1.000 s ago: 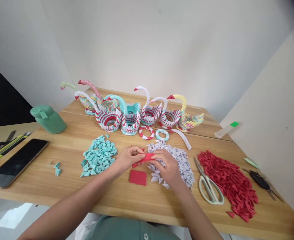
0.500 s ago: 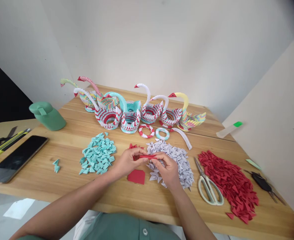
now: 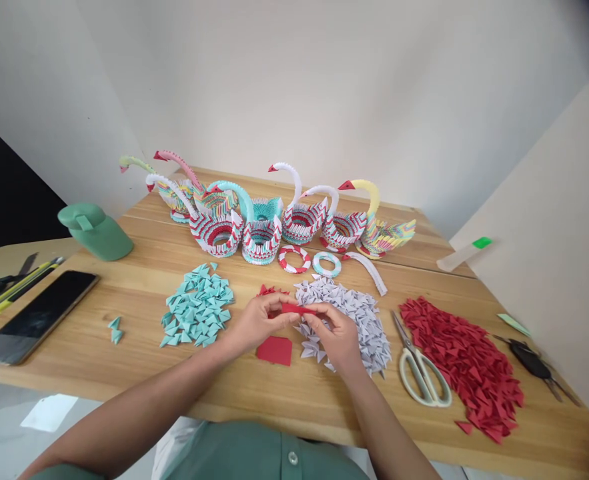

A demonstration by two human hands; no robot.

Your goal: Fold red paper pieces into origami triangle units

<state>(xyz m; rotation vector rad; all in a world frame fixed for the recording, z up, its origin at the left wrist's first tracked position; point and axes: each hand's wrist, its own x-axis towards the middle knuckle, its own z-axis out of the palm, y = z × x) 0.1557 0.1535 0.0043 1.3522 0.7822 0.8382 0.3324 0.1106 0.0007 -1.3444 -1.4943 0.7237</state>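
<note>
Between my two hands is a small folded strip of red paper point(image 3: 297, 309). My left hand point(image 3: 261, 321) pinches its left end, thumb below and fingers above. The right end is gripped by my right hand point(image 3: 337, 333), also between thumb and fingers. Flat on the table just under my left hand lies a red paper sheet point(image 3: 274, 351). A small heap of red folded pieces point(image 3: 269, 290) shows partly behind my left fingers. White folded paper triangles point(image 3: 367, 327) are piled beneath and beyond my right hand.
Teal triangles point(image 3: 197, 310) lie left, scissors point(image 3: 424, 373) and red triangles point(image 3: 467, 367) right. Several paper swans point(image 3: 217, 233) stand at the back, with a red-and-white ring point(image 3: 294, 259) and a teal-and-white ring point(image 3: 327, 265) in front. A phone point(image 3: 37, 317) and green bottle point(image 3: 95, 233) are far left.
The red strip has tilted, so more of its flat face shows between my fingers. Both hands keep their hold in nearly the same spot. The view has shifted slightly.
</note>
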